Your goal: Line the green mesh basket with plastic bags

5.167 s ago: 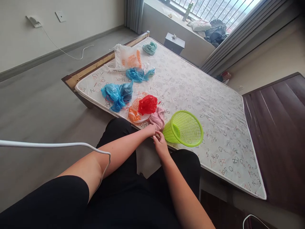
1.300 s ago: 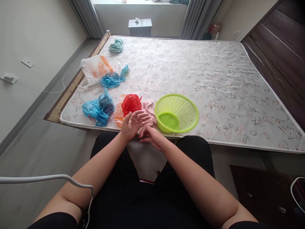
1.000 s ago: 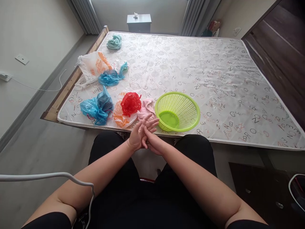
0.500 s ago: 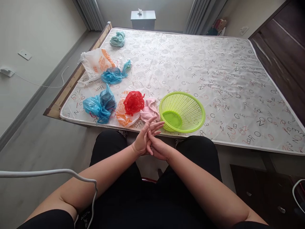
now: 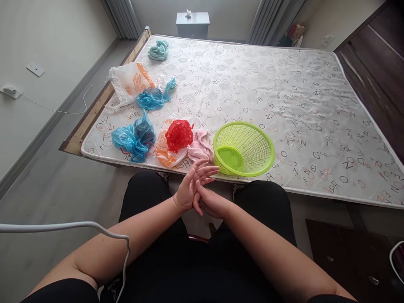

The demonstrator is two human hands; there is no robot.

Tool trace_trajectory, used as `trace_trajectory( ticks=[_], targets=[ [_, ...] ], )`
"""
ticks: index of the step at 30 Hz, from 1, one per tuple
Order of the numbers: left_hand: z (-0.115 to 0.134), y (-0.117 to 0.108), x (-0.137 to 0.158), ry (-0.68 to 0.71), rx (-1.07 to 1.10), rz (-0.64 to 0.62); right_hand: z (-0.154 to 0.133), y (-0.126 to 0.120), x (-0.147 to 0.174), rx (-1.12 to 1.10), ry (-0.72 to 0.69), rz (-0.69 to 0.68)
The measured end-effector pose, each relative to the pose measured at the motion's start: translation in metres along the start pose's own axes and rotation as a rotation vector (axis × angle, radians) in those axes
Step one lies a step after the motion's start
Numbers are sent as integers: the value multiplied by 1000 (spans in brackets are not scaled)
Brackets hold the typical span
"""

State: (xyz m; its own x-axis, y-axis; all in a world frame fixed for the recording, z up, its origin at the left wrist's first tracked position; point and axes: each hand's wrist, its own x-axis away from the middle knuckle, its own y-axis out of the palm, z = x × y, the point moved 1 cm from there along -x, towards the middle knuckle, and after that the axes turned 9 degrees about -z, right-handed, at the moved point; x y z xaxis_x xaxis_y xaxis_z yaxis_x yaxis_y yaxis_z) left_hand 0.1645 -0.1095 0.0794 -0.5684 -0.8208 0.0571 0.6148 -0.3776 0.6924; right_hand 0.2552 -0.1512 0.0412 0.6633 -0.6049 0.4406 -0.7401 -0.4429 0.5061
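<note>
I read the left hand (image 5: pixel 187 187) and right hand (image 5: pixel 214 204) as together, palms crossing: left fingers spread toward 2 o'clock, right thumb against the left palm; right fingers partly hidden, so I cannot tell how far they curl. With the hands as centre, basket (image 5: pixel 244 147) stands between 1 and 2 on the mattress (image 5: pixel 299 122), near its edge. Pink cloth (image 5: pixel 200 145), crumpled, lies at 12, just beside the basket. Red bag (image 5: pixel 179 134) at 11, on top of a printed bag (image 5: pixel 166 156). I log a blue bag (image 5: pixel 133 138) at 10, and teal cloth (image 5: pixel 158 50) coiled well beyond, between 11 and 12.
</note>
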Motion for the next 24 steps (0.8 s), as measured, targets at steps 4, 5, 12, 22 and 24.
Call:
trace_trajectory(
  ticks=[4, 5, 12, 22, 24],
  targets=[
    [-8, -1, 0, -62, 1, 55, -12, -8, 11, 102, 45, -94],
    [-8, -4, -2, -83, -17, 75, -21, -14, 17, 195, 53, -155],
    [6, -18, -1, -303, -356, -342, -96, -33, 64, 638, -591, 176],
    [-41, -4, 44, -300, -510, -275, -55, 22, 55, 732, -720, -36],
    [-46, -2, 51, -308, -544, -293, -52, 21, 58, 692, -699, -63]
  ],
)
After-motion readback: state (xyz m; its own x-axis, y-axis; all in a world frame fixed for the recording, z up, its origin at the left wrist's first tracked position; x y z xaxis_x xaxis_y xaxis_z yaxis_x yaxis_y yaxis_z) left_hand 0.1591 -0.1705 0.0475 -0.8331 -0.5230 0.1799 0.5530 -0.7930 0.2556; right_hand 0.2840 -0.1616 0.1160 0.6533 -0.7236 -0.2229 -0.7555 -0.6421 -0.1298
